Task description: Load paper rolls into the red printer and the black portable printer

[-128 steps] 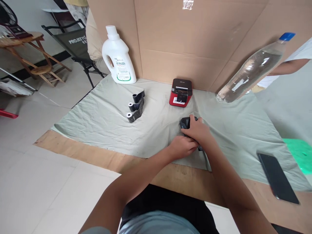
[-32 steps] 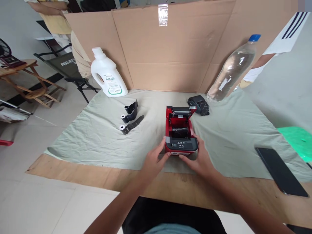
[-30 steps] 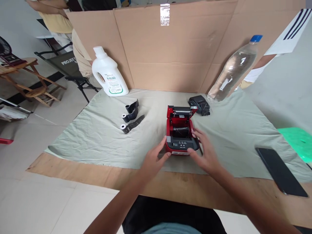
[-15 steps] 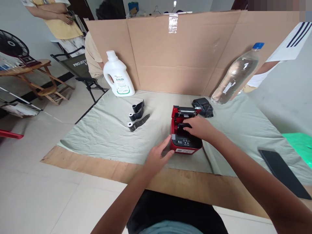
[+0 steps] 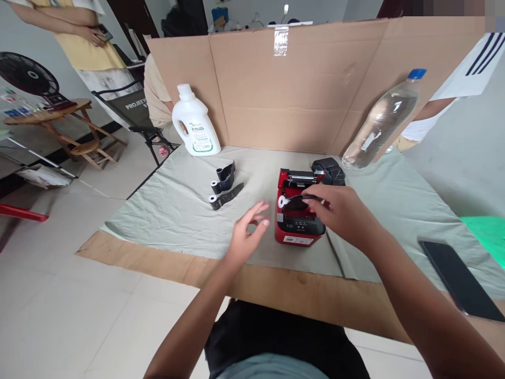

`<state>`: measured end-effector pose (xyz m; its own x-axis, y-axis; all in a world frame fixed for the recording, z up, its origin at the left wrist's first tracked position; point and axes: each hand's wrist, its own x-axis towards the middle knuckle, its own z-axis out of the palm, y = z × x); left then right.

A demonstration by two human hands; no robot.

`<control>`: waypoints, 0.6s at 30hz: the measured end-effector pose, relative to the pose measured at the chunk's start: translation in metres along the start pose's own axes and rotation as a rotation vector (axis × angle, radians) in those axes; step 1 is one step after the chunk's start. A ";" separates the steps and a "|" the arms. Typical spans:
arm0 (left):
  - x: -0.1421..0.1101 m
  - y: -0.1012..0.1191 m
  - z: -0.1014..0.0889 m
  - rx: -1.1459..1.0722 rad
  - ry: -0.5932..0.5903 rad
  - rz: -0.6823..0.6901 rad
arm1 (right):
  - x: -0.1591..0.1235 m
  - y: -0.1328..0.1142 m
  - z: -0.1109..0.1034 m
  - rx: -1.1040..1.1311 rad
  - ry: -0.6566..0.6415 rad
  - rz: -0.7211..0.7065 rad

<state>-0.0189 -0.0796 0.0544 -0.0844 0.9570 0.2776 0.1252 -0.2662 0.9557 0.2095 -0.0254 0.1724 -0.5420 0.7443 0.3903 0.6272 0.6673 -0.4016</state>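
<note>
Roll [image 5: 295, 203], now higher, between right fingers [image 5: 324, 191]

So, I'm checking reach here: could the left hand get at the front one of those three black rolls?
Probably yes: the left hand is open and holds nothing; the front roll lies on the cloth to its left, with nothing standing between.

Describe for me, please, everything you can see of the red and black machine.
The boxy machine looks like red plastic, with a black front panel bearing small pale marks and a white label below. It sits upright on the cloth, its lid raised at the back, exposing a red compartment. The right hand holds a dark roll at that opening; whether the roll touches is unclear. The left hand is apart.
</note>
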 end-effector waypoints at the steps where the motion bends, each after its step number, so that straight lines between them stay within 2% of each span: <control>1: 0.003 0.005 -0.004 -0.063 -0.042 -0.030 | 0.001 -0.010 0.004 0.051 -0.013 -0.034; 4: 0.004 0.011 -0.020 -0.252 -0.125 -0.120 | 0.006 -0.035 0.026 0.188 -0.081 -0.057; 9: -0.015 0.003 -0.050 -0.508 -0.147 -0.305 | 0.015 -0.055 0.069 0.298 -0.113 -0.054; 11: -0.020 -0.001 -0.059 -0.556 -0.120 -0.359 | 0.017 -0.059 0.085 0.302 -0.103 -0.070; 13: -0.017 -0.006 -0.069 -0.555 -0.056 -0.408 | 0.016 -0.063 0.101 0.253 -0.023 -0.049; 16: 0.001 -0.020 -0.089 -0.432 0.129 -0.503 | 0.005 -0.072 0.129 0.079 0.136 0.010; 18: 0.017 -0.030 -0.106 -0.258 0.265 -0.540 | -0.008 -0.077 0.150 -0.009 0.143 -0.018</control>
<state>-0.1288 -0.0678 0.0402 -0.3138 0.9119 -0.2647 -0.2412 0.1931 0.9511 0.0812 -0.0783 0.0757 -0.4682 0.7204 0.5117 0.6234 0.6797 -0.3866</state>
